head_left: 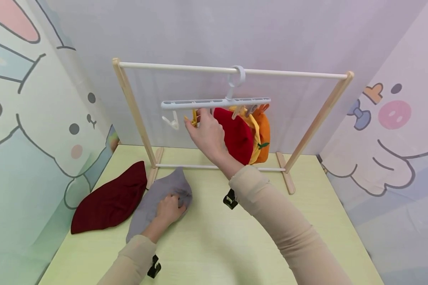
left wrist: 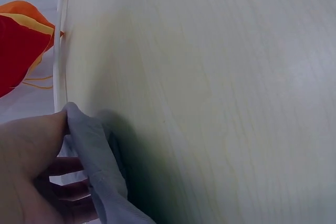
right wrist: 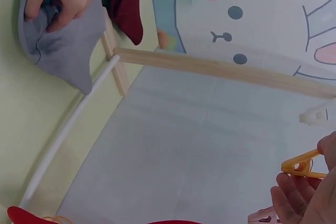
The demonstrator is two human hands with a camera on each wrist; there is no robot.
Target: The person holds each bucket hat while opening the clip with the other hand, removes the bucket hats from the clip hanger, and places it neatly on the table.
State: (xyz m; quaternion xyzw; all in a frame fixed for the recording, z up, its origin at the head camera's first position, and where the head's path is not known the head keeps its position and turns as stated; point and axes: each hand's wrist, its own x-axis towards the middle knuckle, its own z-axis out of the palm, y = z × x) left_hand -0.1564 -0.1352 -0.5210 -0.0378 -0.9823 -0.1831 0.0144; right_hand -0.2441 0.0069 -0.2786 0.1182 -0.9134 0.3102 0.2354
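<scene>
Pale wood-grain tabletop (head_left: pixel 208 241) fills the near part of my feed. On it, I see the left hand (head_left: pixel 170 209) curled, pinching a grey hat (head_left: pixel 147 206); a dark red hat (head_left: pixel 110 202) lies just beside that. Farther off, the right hand (head_left: pixel 209 132) appears to pinch a yellow clip (right wrist: pixel 300 160) under the white hanger (head_left: pixel 190 104), though my wrist view crops its grip. Past it, a red hat (head_left: pixel 233 134) hangs before a pale curtain (head_left: pixel 164 31).

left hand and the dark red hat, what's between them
In the head view, part of the grey hat lies between the left hand and the dark red hat.
</scene>
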